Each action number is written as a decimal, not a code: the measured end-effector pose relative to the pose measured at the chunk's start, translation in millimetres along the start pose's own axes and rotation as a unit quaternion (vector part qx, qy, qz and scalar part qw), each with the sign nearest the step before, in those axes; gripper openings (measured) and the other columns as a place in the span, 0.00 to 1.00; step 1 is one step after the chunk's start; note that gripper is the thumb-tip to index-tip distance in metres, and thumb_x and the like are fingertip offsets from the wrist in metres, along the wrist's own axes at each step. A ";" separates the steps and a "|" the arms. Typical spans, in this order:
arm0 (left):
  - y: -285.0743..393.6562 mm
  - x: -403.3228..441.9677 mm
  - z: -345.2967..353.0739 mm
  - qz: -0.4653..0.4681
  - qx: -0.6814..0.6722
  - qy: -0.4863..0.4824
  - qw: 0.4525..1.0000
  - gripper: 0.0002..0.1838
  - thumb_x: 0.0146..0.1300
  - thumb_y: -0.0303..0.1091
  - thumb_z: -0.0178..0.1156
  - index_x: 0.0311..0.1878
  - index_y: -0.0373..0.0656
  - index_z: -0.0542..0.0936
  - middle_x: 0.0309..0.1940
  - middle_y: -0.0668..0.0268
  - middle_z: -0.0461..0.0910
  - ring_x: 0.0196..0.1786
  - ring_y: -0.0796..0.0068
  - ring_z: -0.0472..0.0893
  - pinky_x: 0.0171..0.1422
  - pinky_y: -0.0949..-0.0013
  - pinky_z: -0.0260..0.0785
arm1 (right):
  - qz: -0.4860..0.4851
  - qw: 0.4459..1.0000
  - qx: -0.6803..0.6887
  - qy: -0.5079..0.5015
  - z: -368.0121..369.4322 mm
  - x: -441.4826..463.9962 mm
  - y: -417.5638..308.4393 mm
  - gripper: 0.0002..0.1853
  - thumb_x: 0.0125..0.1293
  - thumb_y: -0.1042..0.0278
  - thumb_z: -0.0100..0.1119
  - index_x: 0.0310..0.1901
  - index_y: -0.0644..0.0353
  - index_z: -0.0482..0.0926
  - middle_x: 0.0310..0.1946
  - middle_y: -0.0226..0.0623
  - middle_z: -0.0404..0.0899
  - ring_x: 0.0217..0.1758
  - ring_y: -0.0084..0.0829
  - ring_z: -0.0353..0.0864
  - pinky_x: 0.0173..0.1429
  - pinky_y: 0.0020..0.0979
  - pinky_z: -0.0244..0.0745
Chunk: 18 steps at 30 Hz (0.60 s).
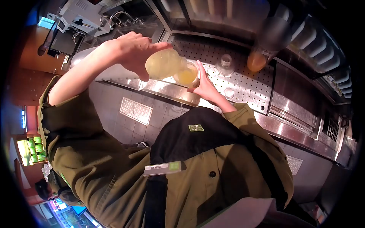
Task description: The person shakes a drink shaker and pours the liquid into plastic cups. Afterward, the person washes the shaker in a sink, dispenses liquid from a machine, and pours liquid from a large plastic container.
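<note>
My left hand (133,51) grips a translucent shaker-like cup (162,64) with pale yellow contents. That cup is tipped over to the right, its narrower end at the rim of a round cup (196,76). Yellow liquid (186,77) shows inside the round cup. My right hand (206,86) closes around the side of this cup, thumb at the near side and fingers along the far right. Both cups are above the perforated metal counter (245,81). Whether a stream runs between them I cannot make out.
On the perforated counter stand a clear vessel (225,64) and a small round clear piece (229,92). An orange-filled container (256,60) is farther right, beside pale bins (315,49). A faucet (121,17) is at back left. Another person (57,186) appears lower left.
</note>
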<state>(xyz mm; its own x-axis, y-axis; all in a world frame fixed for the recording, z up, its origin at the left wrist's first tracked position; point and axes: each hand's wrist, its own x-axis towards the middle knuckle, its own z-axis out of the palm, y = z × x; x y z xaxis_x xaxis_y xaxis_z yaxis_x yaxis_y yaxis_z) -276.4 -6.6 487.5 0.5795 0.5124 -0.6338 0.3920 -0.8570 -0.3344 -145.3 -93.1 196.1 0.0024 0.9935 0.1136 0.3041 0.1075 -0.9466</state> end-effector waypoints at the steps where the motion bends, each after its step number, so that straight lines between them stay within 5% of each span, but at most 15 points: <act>1: -0.4 0.7 2.1 0.000 0.003 0.002 1.000 0.53 0.30 0.47 0.73 0.66 0.58 0.58 0.34 0.57 0.77 0.38 0.55 0.80 0.42 0.59 0.72 | 0.007 1.000 -0.012 -0.012 -1.8 0.0 6.3 0.56 0.42 0.70 0.72 0.69 0.57 0.43 0.66 0.52 0.56 0.71 0.45 0.54 0.71 0.36 0.53; 9: 2.1 11.5 15.5 -0.006 0.033 -0.030 0.999 0.56 0.32 0.49 0.73 0.69 0.61 0.54 0.39 0.54 0.76 0.39 0.55 0.80 0.43 0.59 0.72 | 0.074 0.996 -0.014 -0.042 2.5 0.3 29.9 0.46 0.46 0.69 0.69 0.65 0.57 0.50 0.58 0.53 0.68 0.63 0.45 0.68 0.64 0.36 0.65; 18: 7.0 26.9 28.7 0.008 0.029 -0.075 0.997 0.57 0.34 0.50 0.72 0.70 0.60 0.52 0.40 0.52 0.77 0.40 0.55 0.81 0.43 0.59 0.73 | 0.121 0.991 -0.024 -0.043 4.2 3.7 23.1 0.46 0.47 0.69 0.67 0.66 0.58 0.51 0.58 0.53 0.67 0.64 0.44 0.67 0.65 0.37 0.64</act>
<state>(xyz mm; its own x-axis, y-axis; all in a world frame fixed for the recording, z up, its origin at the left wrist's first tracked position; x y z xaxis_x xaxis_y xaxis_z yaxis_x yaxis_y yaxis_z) -278.6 -0.3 448.2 0.4698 0.4877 -0.7358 0.3391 -0.8693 -0.3596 -142.3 -86.8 173.3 0.0008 0.9896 -0.1435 0.3486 -0.1348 -0.9275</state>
